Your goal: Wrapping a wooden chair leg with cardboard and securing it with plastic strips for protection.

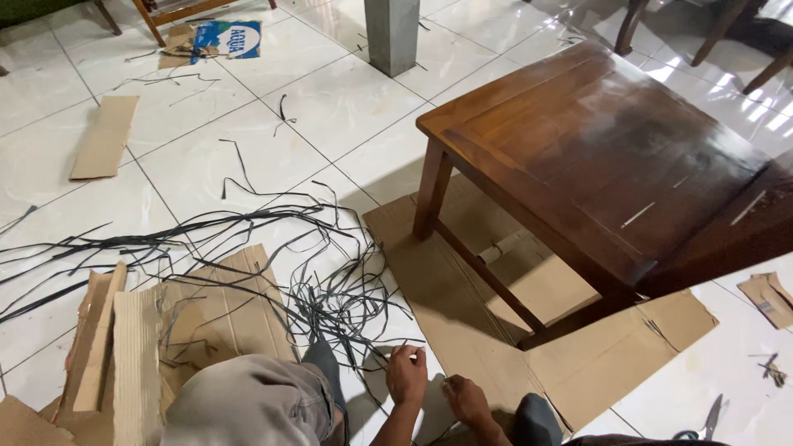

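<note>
Well, the biggest thing in the room is the one dark brown square wooden table, standing on a large flattened sheet of brown cardboard spread over the white tiled floor. Left of it lies a loose, tangled heap of long thin black plastic strips, too many to count, trailing off toward the left edge, with a few stray ones scattered farther up the tiles. Four or so more cardboard pieces show: a ribbed stack by the person's grey-trousered knee, a narrow flat piece well apart at upper left, a torn scrap at the right, and a printed blue-and-white box flap at the top. One pair of scissors lies on the floor at lower right, untouched. The left hand is curled closed, apparently pinching the near ends of a few strips at the edge of the sheet; the right hand rests just beside it, fingers bent, though I cannot tell whether it grips anything. Judging by the untidy heap, most strips are unsorted and only a few are gathered.
</note>
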